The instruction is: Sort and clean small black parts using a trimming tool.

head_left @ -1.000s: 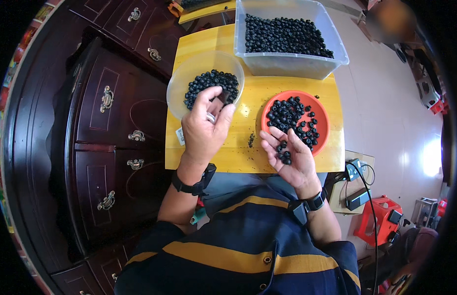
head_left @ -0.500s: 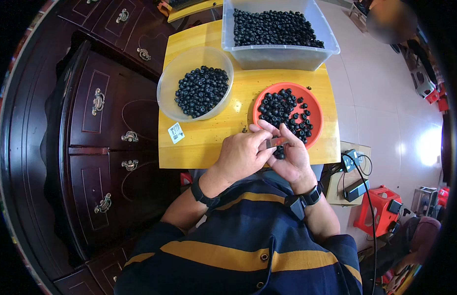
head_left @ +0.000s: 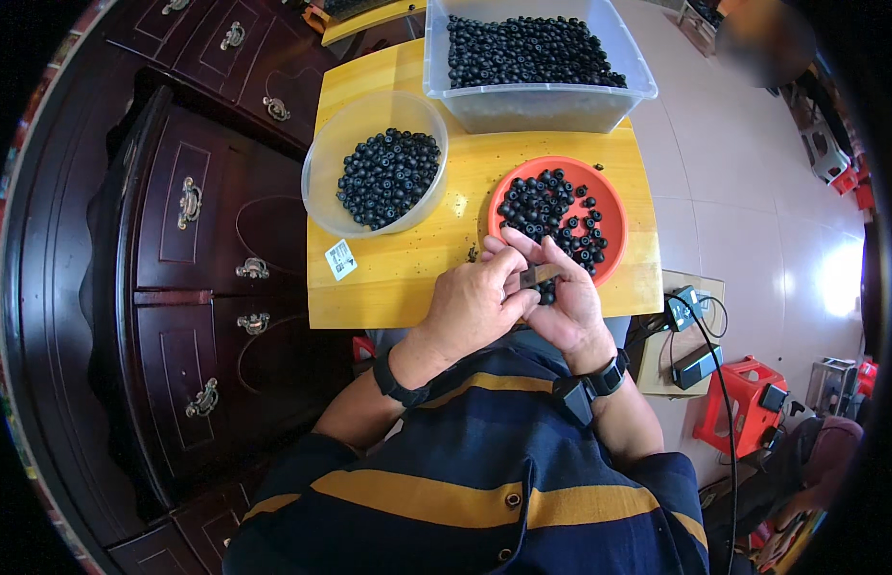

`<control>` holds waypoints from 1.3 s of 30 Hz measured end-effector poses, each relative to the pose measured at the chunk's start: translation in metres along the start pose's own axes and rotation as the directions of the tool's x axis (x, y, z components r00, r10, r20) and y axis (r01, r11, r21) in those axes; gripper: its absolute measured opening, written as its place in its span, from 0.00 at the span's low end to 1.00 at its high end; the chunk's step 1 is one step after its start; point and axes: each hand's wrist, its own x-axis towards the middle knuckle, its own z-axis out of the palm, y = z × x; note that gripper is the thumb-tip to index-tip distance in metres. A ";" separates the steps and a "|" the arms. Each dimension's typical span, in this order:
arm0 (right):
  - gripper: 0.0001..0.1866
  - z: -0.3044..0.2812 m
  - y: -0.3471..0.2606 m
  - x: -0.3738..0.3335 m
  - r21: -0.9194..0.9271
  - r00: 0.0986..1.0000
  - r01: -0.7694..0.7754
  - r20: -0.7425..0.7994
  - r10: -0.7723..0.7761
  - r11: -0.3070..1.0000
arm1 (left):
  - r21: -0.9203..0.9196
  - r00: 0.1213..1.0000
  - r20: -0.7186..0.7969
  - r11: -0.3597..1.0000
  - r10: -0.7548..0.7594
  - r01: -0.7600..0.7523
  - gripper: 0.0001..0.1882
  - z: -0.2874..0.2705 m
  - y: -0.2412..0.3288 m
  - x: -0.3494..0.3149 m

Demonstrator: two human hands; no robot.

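My left hand point(head_left: 468, 299) is closed in a pinch, holding a short flat metal blade point(head_left: 539, 276). Palm up beside it, my right hand point(head_left: 577, 316) cups a few small black round parts point(head_left: 546, 294) with dimpled or holed tops. The blade lies across the right palm, close to these parts. Both hands overlap the near rim of an orange-red plate point(head_left: 613, 206), where more of the black parts point(head_left: 542, 203) are spread. Fingers partly hide what the blade touches.
A round translucent tub point(head_left: 323, 144) with many black parts stands left on the yellow wooden table point(head_left: 369, 297). Behind is a larger clear bin point(head_left: 542, 113) full of them. A white label point(head_left: 340, 259) lies near the tub. Dark cabinets point(head_left: 216, 211) flank the left; a red stool point(head_left: 738, 407) stands right.
The blade has tilted slightly in my left hand, and both hands stay almost in place over the plate's near edge. The whole view has shifted a little.
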 end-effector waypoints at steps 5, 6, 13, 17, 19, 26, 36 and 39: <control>0.27 0.001 0.000 0.000 0.028 1.000 0.007 0.004 -0.008 1.000 | -0.008 0.999 -0.024 1.000 0.022 -0.022 0.15 0.000 0.001 0.000; 0.27 0.001 -0.001 0.000 0.039 1.000 0.008 0.007 -0.008 0.999 | -0.007 1.000 -0.023 1.000 0.022 -0.022 0.15 0.000 0.001 0.000; 0.26 0.002 -0.003 -0.001 0.071 1.000 0.003 -0.018 -0.002 0.997 | -0.078 0.999 -0.042 0.997 0.000 -0.003 0.14 0.001 -0.003 0.001; 0.19 -0.009 -0.009 -0.010 -0.086 0.994 -0.001 -0.108 -0.008 0.996 | -0.145 0.995 -0.094 0.989 -0.009 -0.004 0.12 -0.009 -0.005 0.004; 0.10 0.010 -0.008 -0.012 -0.366 0.959 -0.006 -0.264 -0.098 0.931 | -0.125 0.994 -0.106 0.992 -0.002 -0.012 0.11 -0.017 -0.005 0.006; 0.05 0.002 -0.011 -0.012 -0.564 0.990 0.052 -0.077 -0.116 0.824 | 0.041 0.992 -0.077 0.994 0.104 -0.101 0.11 -0.029 0.003 0.008; 0.05 0.004 -0.013 -0.008 -0.355 0.998 -0.048 -0.062 0.028 0.934 | -0.220 0.979 -0.179 0.966 0.096 -0.135 0.15 -0.019 0.005 0.005; 0.06 0.003 -0.015 -0.009 -0.236 0.997 -0.060 0.025 0.068 0.970 | -0.272 0.974 -0.211 0.953 0.079 -0.137 0.16 -0.015 0.006 0.006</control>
